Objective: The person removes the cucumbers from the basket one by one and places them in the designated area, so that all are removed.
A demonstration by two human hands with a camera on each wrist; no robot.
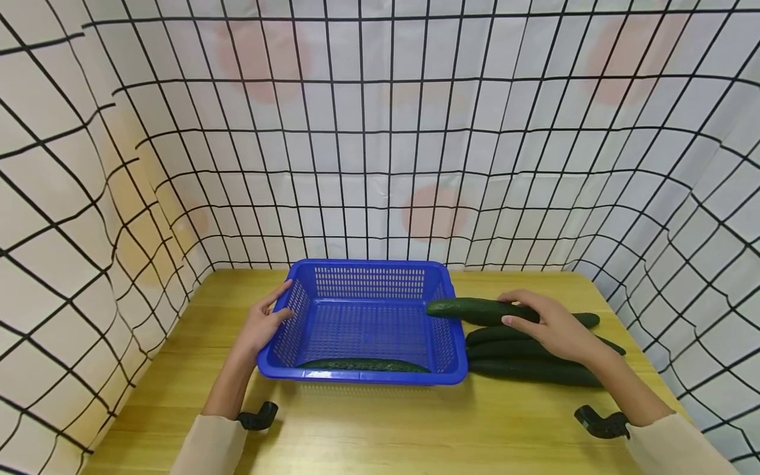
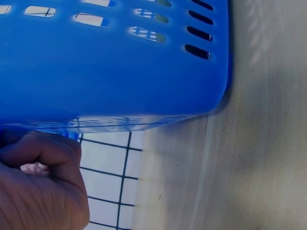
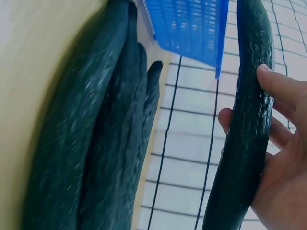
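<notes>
A blue plastic basket (image 1: 362,377) with slotted walls stands on the table. One cucumber (image 1: 363,364) lies inside it along the near wall. My left hand (image 1: 264,324) grips the basket's left rim; in the left wrist view its curled fingers (image 2: 53,153) are at the basket's edge. Raised above the pile on the right, a dark green cucumber (image 1: 475,311) is held between the thumb and fingers of my right hand (image 1: 555,328). Its left end overlaps the basket's right rim in the head view. Several more cucumbers (image 3: 72,124) lie side by side under that hand.
The wooden table (image 1: 368,429) carries everything here. Black grid-patterned white sheeting (image 1: 380,145) rises behind it and along both sides. A dark wrist mount (image 1: 258,417) sticks out at the left wrist, another mount (image 1: 601,422) at the right.
</notes>
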